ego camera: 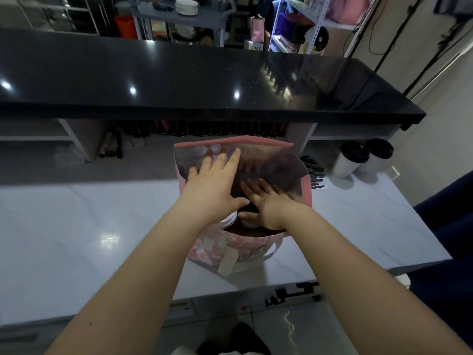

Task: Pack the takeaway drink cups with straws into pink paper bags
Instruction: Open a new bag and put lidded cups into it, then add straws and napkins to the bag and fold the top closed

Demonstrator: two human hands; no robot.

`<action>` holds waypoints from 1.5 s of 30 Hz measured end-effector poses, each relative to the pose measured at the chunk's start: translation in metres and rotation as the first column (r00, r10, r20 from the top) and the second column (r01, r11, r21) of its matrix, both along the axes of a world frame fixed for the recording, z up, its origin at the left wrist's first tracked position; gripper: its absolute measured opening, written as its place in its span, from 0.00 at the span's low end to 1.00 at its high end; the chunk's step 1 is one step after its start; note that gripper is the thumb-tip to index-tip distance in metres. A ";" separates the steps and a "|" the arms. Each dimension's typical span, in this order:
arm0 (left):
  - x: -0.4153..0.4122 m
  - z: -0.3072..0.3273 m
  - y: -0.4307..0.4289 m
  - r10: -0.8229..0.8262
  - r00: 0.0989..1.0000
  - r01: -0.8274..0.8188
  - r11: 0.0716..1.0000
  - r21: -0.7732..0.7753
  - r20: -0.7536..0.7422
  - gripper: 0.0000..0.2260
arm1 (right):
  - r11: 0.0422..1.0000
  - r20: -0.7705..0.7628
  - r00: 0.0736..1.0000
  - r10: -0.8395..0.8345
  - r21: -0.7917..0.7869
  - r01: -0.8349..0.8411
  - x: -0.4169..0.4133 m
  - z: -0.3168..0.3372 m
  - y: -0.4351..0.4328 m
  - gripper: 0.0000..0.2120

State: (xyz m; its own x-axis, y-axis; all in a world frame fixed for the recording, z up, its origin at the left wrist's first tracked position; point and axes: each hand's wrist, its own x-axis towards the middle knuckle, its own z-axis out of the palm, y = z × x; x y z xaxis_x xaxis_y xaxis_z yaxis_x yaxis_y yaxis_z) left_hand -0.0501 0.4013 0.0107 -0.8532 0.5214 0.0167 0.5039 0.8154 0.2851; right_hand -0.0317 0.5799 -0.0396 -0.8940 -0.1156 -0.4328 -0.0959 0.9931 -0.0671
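Observation:
A pink paper bag point(305, 190) stands open on the white counter point(89, 221), its silvery lining facing me. My left hand point(215, 180) lies flat with spread fingers against the bag's inner left wall. My right hand point(266, 203) reaches into the mouth with fingers apart, pressing on the lining. A white rim of something point(230, 219) shows inside the bag under my left hand; I cannot tell what it is. Two white takeaway cups with black lids point(350, 160) point(376, 156) stand to the right of the bag. Wrapped black straws point(313, 170) lie between the bag and the cups.
A raised black counter point(204, 80) runs across behind the bag. Under it a row of dark items point(204, 129) lines the back of the white counter. Shelving with plates and pink bags stands behind. A dark blue object point(445, 226) is at the right edge.

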 end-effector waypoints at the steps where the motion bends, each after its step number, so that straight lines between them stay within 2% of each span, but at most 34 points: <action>1: -0.001 0.005 0.001 -0.001 1.000 0.001 0.999 0.037 -0.009 0.44 | 0.997 -0.020 0.999 -0.034 -0.070 0.033 0.000 0.012 0.000 0.40; 4: -0.003 0.021 0.006 -0.023 0.999 0.026 0.994 0.110 -0.030 0.40 | 0.950 -0.182 0.975 -0.129 -0.304 0.069 0.004 0.051 0.002 0.39; 6: -0.004 0.032 0.012 -0.029 0.998 0.035 0.994 0.106 -0.058 0.38 | 0.948 -0.289 0.945 -0.155 -0.314 0.059 0.011 0.075 0.007 0.32; 9: -0.006 0.049 0.023 -0.039 0.995 0.049 0.993 0.105 -0.095 0.32 | 0.929 -0.368 0.899 -0.236 -0.357 0.097 0.028 0.102 0.019 0.19; 12: -0.004 0.062 0.042 -0.063 0.992 0.081 0.983 0.165 -0.113 0.26 | 0.893 -0.452 0.824 -0.341 -0.429 0.134 0.045 0.117 0.037 0.15; 17: 0.009 0.066 0.091 -0.142 0.982 0.165 0.966 0.200 -0.124 0.21 | 0.884 -0.555 0.706 -0.440 -0.408 0.230 0.068 0.121 0.079 0.15; 20: 0.014 0.062 0.119 -0.191 0.969 0.211 0.970 0.124 -0.156 0.20 | 0.897 -0.590 0.678 -0.437 -0.340 0.282 0.073 0.114 0.100 0.14; 23: 0.010 0.059 0.144 -0.221 0.946 0.224 0.975 -0.015 -0.236 0.19 | 0.907 -0.626 0.657 -0.420 -0.305 0.289 0.070 0.108 0.120 0.14; 27: -0.011 0.057 0.175 -0.209 0.939 0.191 0.977 -0.091 -0.273 0.16 | 0.919 -0.635 0.665 -0.394 -0.293 0.265 0.053 0.100 0.150 0.15; 36: -0.069 0.036 0.268 -0.136 0.975 0.102 0.976 -0.193 -0.178 0.14 | 0.936 -0.604 0.736 -0.307 -0.333 0.117 -0.006 0.086 0.244 0.15; 42: -0.094 0.011 0.324 0.016 0.992 -0.042 0.978 -0.204 -0.126 0.14 | 0.934 -0.549 0.793 -0.264 -0.350 0.069 -0.040 0.061 0.293 0.16; 45: -0.105 -0.009 0.325 0.087 0.995 -0.097 0.961 -0.260 -0.051 0.15 | 0.933 -0.500 0.839 -0.214 -0.359 0.024 -0.050 0.038 0.301 0.16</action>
